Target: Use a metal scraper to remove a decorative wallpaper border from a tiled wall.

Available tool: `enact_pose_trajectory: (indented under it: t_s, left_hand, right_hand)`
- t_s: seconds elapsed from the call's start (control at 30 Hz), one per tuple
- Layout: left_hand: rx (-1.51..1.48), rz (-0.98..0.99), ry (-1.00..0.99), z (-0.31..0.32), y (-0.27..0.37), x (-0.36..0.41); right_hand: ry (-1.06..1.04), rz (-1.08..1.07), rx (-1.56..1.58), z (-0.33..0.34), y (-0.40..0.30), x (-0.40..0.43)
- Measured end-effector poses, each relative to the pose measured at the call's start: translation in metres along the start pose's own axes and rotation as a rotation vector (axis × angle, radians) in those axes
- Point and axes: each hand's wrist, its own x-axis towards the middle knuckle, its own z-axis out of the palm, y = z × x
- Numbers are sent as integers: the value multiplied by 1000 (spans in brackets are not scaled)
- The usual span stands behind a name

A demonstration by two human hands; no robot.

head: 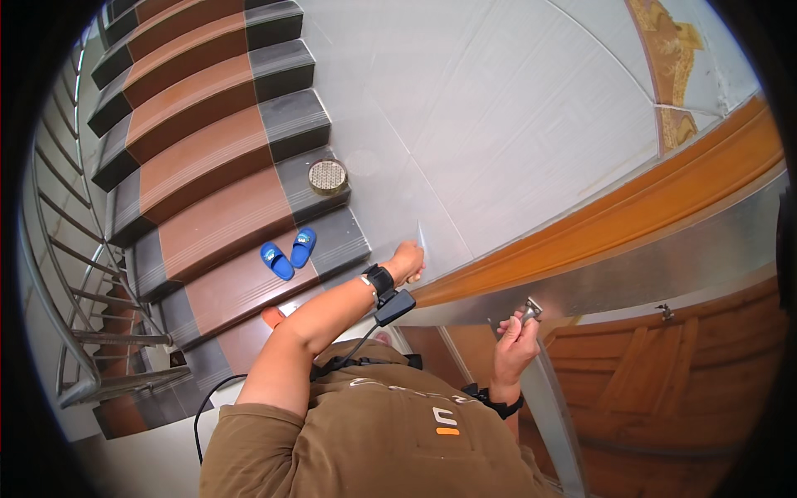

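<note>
My left hand (408, 261) is raised at the pale wall, its fingers closed around something mostly hidden. A thin, pointed, pale blade (421, 234), like a knife's, juts up from that fist; whether it touches the wall I cannot tell. Lower right, my right hand (517, 345) grips a small metal tool (531, 309) with a wide flat head, perhaps a scraper or a razor. That tool is in front of the metal-coloured frame band (585, 299), apart from my left hand. Both wrists wear black straps, and a black device hangs at the left one.
Tiled stairs (215, 162) with a metal railing (53, 286) rise on the left. Blue slippers (277, 260) and a round container with a perforated top (327, 177) sit on the steps. An orange-brown trim (598, 205) runs along the wall, near a wooden door (660, 367).
</note>
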Motion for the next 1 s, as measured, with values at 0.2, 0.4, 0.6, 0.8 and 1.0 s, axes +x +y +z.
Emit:
enact_pose_trajectory:
  t_s: [0.2, 0.4, 0.6, 0.8, 1.0]
  left_hand:
    - [90, 49, -68, 3, 1, -7]
    - [82, 52, -29, -3, -2, -2]
    - [162, 141, -55, -5, 1, -6]
    - [41, 46, -32, -7, 9, -11]
    - [125, 144, -205, -15, 41, -106]
  right_hand:
    - [22, -32, 8, 1, -2, -1]
    - [-19, -9, 4, -1, -2, 1]
    - [1, -2, 15, 0, -2, 0]
    - [-17, 19, 33, 0, -2, -1]
    - [-16, -4, 8, -1, -2, 0]
